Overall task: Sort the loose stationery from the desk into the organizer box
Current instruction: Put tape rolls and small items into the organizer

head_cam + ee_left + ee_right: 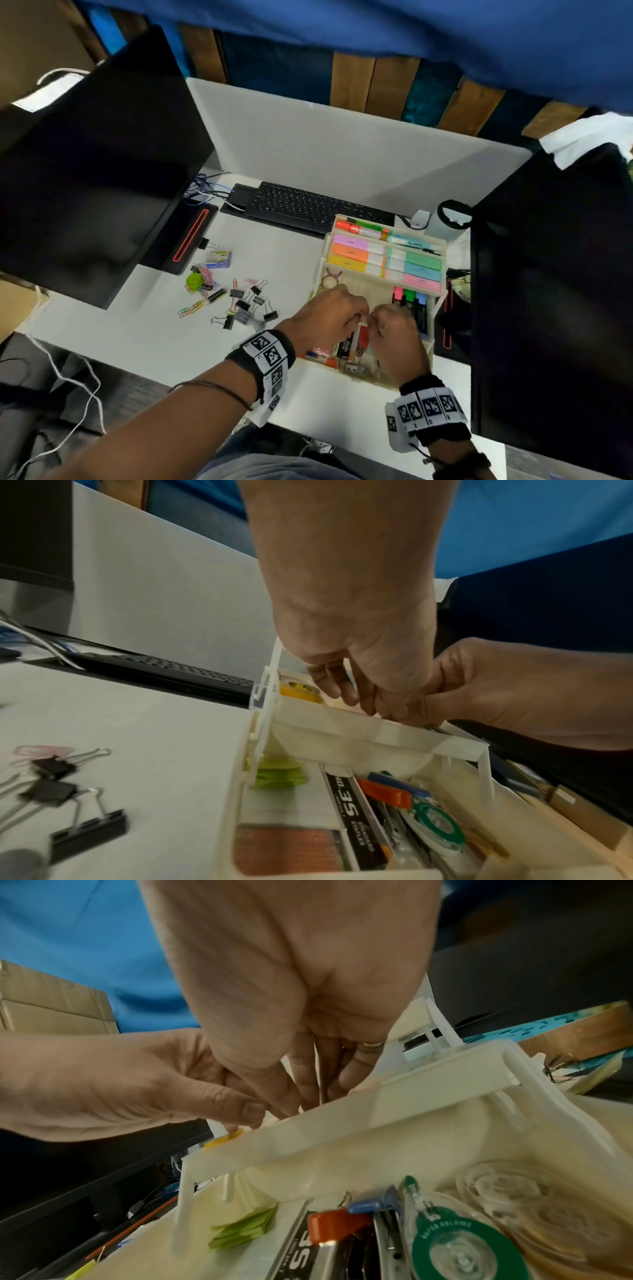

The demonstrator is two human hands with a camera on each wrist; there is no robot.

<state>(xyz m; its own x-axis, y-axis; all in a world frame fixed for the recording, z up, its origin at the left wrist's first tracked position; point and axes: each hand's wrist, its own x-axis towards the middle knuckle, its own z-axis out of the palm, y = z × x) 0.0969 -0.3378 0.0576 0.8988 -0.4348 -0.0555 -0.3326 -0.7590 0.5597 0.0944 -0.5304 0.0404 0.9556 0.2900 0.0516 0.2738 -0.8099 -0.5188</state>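
The cream organizer box [363, 378] stands on the white desk with its tiers swung up. My left hand [352, 315] and right hand [380, 318] meet over its middle tray [359, 731], fingers curled down. Both fingertips pinch a small white piece [363, 320]; I cannot tell what it is. From the wrists, the left hand [346, 693] and right hand [308, 1093] hide the tray's contents. Loose black binder clips [246, 308], coloured paper clips [202, 284] and a small staple box [219, 258] lie on the desk to the left.
The bottom compartment holds a black staples pack [352, 813], green correction tape [438, 829] and green sticky notes [281, 775]. Upper tiers carry pastel highlighters [356, 253]. A keyboard [308, 205] lies behind; dark monitors [96, 164] flank the desk.
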